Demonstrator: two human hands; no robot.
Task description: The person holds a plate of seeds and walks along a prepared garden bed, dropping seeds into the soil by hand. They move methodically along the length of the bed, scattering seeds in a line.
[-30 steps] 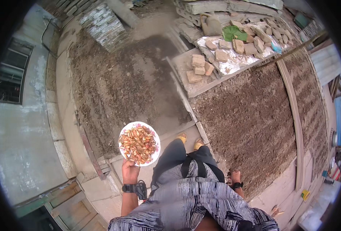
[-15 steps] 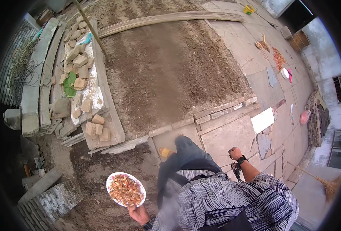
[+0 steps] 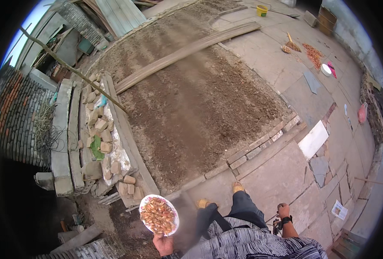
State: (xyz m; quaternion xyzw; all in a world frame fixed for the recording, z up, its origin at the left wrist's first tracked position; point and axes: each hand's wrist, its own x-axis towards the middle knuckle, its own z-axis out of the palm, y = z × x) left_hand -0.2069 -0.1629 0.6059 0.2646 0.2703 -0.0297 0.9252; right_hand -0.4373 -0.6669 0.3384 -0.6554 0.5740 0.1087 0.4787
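A floral-rimmed plate (image 3: 177,222) of onion-like bulbs (image 3: 158,215) is gripped by the left hand (image 3: 163,244); the right hand (image 3: 283,210) is half-curled, any contents unclear.

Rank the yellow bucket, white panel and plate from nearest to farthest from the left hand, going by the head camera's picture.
1. Plate: in the left hand itself.
2. White panel: off to the right, on the paving.
3. Yellow bucket: farthest, near the picture's top.
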